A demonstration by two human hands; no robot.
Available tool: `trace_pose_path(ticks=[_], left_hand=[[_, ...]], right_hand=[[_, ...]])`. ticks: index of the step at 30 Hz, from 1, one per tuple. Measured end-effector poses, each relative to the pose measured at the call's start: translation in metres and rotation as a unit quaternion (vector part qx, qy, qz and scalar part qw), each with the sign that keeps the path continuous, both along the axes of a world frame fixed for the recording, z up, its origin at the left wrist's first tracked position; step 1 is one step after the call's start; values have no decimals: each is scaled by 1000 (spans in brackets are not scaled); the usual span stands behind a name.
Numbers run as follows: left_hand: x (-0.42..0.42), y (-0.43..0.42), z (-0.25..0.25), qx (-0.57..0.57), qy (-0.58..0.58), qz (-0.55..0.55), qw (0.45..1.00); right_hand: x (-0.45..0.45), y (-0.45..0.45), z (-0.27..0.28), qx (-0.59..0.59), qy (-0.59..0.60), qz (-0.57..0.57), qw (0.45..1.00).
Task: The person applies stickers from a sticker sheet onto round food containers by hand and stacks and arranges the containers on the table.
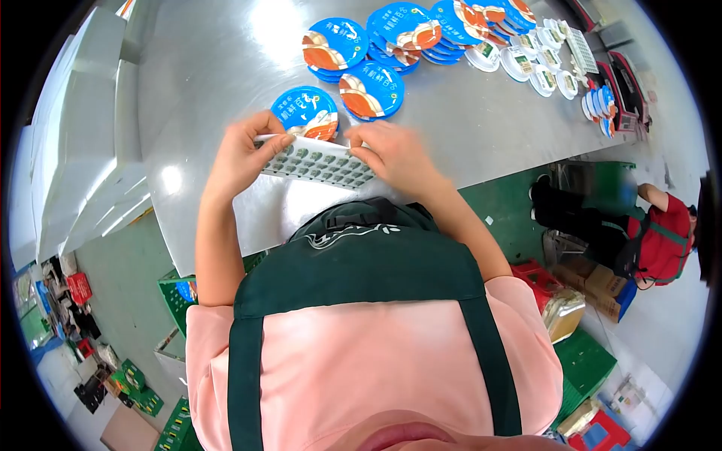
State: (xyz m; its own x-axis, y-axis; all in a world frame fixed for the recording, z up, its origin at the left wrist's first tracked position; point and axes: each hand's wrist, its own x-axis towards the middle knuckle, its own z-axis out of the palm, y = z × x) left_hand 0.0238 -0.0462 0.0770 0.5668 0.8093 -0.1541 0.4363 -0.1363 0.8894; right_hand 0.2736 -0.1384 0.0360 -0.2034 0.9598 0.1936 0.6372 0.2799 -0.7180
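Observation:
A sheet of labels (320, 163), printed with rows of small green-grey pictures, is tilted up near the table's front edge. My left hand (244, 154) pinches its upper left corner between thumb and fingers. At the upper right corner, my right hand (395, 154) is closed with thumb and index finger together on the sheet's edge; whether a single label is between them is too small to tell. Just beyond the sheet lies a round blue lid (304, 109) with an orange picture, partly covered by my left hand. Another blue lid (371, 90) is behind it.
Stacks of blue lids (406, 26) spread along the far side of the metal table (210, 98). White tubs with labels (517, 64) and another label sheet (580, 51) are farther right. White boxes (83, 135) stand on the left. A person in red (665, 240) is at the right.

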Motion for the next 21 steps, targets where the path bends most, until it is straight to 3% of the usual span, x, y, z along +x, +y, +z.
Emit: trace_pose_path(ticks=[1,8,10,11,13,14,16,21], left_hand=[[2,-1,-2,0,-1,-4,1000],[9,2,-18,4,5,-3,1000],[6,5,-20,22,6,-6,1000],[3,6,-20,27,21,-7,999],[1,5,-19,31,36,-10,999],[1,5,-18,19,32,-1,999],[1,6,-16,8,27,4,1000],[-2,4,-13,14,49,16,999]], right_hand=[[1,0,-4,76,49,3,996],[23,6,6,133,100,-26,986],[32,11,-6,167,102,-141,971],[35,16,-10,167,100,-142,971],[41,26,-17,-15,91,-370,925],[40,32,-23,-16,91,-372,923],[32,45,-40,-193,-92,-349,912],[24,53,-76,-133,-42,-348,927]])
